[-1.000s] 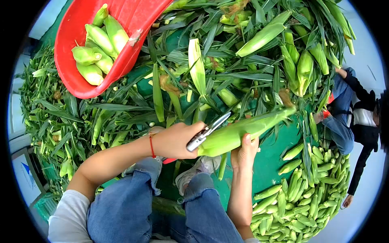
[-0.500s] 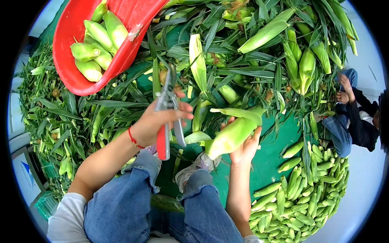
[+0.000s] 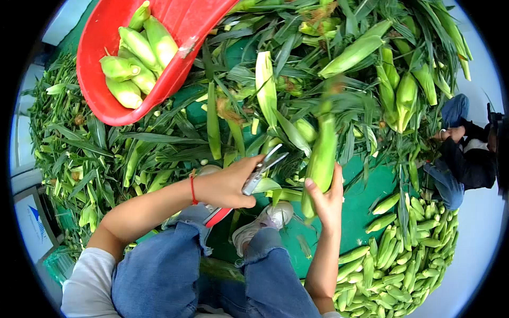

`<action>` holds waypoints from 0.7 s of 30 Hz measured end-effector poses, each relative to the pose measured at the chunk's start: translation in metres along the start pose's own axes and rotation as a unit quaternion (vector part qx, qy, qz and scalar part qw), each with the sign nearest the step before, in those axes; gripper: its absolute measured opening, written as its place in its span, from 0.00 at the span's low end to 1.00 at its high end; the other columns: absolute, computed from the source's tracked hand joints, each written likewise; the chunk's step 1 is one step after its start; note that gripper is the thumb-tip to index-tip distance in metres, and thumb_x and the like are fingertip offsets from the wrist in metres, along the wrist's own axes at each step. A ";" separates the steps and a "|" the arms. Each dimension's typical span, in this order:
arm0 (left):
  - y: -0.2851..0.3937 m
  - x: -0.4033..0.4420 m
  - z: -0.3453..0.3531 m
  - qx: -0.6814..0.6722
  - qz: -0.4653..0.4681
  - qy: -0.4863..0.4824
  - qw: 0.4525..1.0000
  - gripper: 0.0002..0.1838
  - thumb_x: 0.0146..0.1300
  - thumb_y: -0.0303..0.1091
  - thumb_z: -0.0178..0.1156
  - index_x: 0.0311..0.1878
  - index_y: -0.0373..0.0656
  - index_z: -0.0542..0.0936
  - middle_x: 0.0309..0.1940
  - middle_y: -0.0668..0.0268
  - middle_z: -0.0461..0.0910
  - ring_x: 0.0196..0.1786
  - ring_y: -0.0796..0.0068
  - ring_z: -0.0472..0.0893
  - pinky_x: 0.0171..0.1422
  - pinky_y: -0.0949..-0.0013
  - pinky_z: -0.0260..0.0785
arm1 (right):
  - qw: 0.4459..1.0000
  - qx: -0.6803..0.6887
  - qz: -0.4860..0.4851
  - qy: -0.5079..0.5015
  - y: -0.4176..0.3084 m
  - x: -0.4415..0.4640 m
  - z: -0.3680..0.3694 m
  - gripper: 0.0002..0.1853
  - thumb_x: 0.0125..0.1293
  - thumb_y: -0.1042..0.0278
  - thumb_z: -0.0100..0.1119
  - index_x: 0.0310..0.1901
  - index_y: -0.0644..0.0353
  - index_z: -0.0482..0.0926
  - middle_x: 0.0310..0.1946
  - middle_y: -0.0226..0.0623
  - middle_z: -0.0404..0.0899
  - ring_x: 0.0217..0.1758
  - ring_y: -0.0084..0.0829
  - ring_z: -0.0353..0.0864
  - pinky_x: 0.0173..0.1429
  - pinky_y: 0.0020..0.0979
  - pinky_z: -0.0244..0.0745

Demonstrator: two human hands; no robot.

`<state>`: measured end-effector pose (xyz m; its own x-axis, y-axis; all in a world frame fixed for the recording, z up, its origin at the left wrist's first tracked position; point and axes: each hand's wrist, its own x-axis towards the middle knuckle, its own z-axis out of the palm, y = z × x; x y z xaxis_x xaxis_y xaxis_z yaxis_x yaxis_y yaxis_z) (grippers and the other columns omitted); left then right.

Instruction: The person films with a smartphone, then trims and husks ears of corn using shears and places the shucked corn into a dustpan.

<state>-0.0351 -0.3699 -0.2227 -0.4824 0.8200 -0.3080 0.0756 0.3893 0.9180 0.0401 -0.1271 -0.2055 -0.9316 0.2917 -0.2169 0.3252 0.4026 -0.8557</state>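
Observation:
My left hand (image 3: 230,183), with a red cord at its wrist, grips a pair of pruning shears (image 3: 260,174). Their blades point up and right, slightly apart, toward an ear of corn but not touching it. Red shows on the handle below my fist. The green ear of corn (image 3: 321,159) stands nearly upright in my right hand (image 3: 330,204), thumb along its near side. Its far tip is smeared by motion. Husk leaves and a pale-green ear (image 3: 266,87) lie beyond the two hands.
A red scoop-shaped tub (image 3: 87,79) at upper left holds several ears. Trimmed ears form a pile (image 3: 397,265) at lower right. Leaves and unhusked corn (image 3: 352,50) cover the far side. Another person (image 3: 450,169) sits at the right edge.
The ear of corn has swung from slanting to nearly upright in my right hand. My left hand has moved right, and the shears now tilt toward the ear.

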 end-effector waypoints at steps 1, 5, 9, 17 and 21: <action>-0.003 0.004 -0.002 0.007 0.011 -0.002 1.000 0.50 0.47 0.38 0.64 0.69 0.32 0.47 0.58 0.46 0.64 0.58 0.53 0.70 0.63 0.60 0.61 | 0.997 -0.074 0.001 -0.025 -0.002 -0.002 -0.004 0.35 0.50 0.58 0.68 0.59 0.58 0.64 0.45 0.47 0.79 0.48 0.41 0.80 0.49 0.36 0.75; -0.011 0.021 -0.005 0.014 0.044 0.017 0.999 0.46 0.46 0.37 0.63 0.66 0.29 0.51 0.53 0.43 0.66 0.55 0.50 0.71 0.59 0.60 0.63 | 0.938 -0.328 -0.086 -0.069 -0.003 -0.013 0.000 0.37 0.43 0.62 0.70 0.58 0.57 0.68 0.43 0.48 0.78 0.43 0.46 0.80 0.46 0.40 0.77; -0.005 0.024 -0.009 0.016 -0.052 0.027 0.998 0.36 0.46 0.37 0.62 0.57 0.30 0.61 0.39 0.45 0.74 0.41 0.51 0.77 0.44 0.58 0.68 | 0.935 -0.345 -0.055 -0.069 -0.015 -0.010 0.003 0.37 0.41 0.63 0.70 0.57 0.58 0.69 0.47 0.44 0.75 0.44 0.45 0.80 0.44 0.39 0.77; -0.041 0.009 0.002 -0.230 -0.018 -0.057 0.971 0.41 0.50 0.28 0.60 0.68 0.39 0.54 0.47 0.68 0.66 0.49 0.79 0.69 0.53 0.73 0.64 | 0.821 0.477 0.197 -0.244 0.032 -0.004 0.021 0.32 0.58 0.52 0.50 0.61 0.59 0.59 0.42 0.48 0.76 0.42 0.40 0.80 0.43 0.40 0.79; -0.020 0.039 0.010 -0.252 -0.022 0.098 0.962 0.30 0.50 0.25 0.57 0.60 0.41 0.63 0.40 0.68 0.71 0.41 0.79 0.72 0.44 0.74 0.67 | 0.812 0.452 0.278 -0.242 0.018 -0.005 0.043 0.27 0.67 0.47 0.35 0.56 0.61 0.64 0.34 0.47 0.76 0.31 0.40 0.79 0.36 0.39 0.77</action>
<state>-0.0464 -0.3415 -0.2558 -0.6345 0.6933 -0.3418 -0.3584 0.1279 0.9248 0.0441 -0.1584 -0.2397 -0.7071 -0.2527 -0.6604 0.6695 -0.5399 -0.5102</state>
